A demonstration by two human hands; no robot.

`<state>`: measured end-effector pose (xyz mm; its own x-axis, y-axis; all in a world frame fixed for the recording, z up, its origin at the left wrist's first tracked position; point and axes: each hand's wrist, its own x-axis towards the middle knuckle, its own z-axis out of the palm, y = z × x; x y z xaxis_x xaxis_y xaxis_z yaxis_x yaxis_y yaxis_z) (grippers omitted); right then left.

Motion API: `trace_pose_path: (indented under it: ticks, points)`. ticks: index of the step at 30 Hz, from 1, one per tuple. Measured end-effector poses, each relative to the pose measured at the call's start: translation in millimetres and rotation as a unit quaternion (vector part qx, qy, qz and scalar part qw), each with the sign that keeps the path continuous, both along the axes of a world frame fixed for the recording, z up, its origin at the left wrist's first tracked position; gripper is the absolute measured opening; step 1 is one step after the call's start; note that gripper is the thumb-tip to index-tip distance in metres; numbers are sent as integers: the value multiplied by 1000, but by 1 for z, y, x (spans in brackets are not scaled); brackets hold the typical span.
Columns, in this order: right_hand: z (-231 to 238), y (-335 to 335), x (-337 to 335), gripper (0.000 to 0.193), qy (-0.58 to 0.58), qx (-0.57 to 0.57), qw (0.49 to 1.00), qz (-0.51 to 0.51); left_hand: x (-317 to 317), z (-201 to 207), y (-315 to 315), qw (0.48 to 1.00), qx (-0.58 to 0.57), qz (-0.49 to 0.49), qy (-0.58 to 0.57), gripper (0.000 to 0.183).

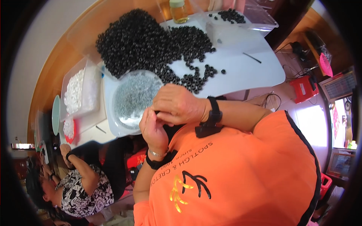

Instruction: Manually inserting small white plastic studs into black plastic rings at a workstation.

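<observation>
My left hand (154, 130) and my right hand (177, 104) meet in front of my chest, fingertips pinched together. A bit of a small black piece shows between them; most of it is hidden by the fingers. Right beside the hands is a round clear tub (116, 120) holding many tiny clear pieces (134, 94). Beyond it, a big heap of small black ring-shaped parts (132, 41) spreads over the white tabletop (245, 75). Some loose black rings (194, 82) lie close to my right hand.
At left stand a clear bin (90, 88) of white pieces and a red dish (70, 132). A lidded jar (178, 11) and a clear tray (264, 24) are at the back. A thin black stick (252, 57) lies at right. Another person (83, 184) sits at the lower left.
</observation>
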<state>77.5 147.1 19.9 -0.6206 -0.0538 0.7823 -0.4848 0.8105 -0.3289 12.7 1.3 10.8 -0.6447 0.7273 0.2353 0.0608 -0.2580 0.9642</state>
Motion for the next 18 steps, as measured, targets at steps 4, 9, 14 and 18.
trace_pose_path:
  ticks: [4,9,14,18]
  points:
    - [7,2,3,21,-24,-22,998,-51,-3,2,5,993,19,-36,-108,36]
    - [53,87,9,17,107,58,957,-263,-14,0,-4,988,-14,-6,-156,34]
    - [106,162,35,19,147,56,892,-424,-17,-8,-11,984,-23,-12,-176,28]
    - [72,158,24,14,21,23,921,-387,-18,-9,-8,983,-19,-23,-179,27]
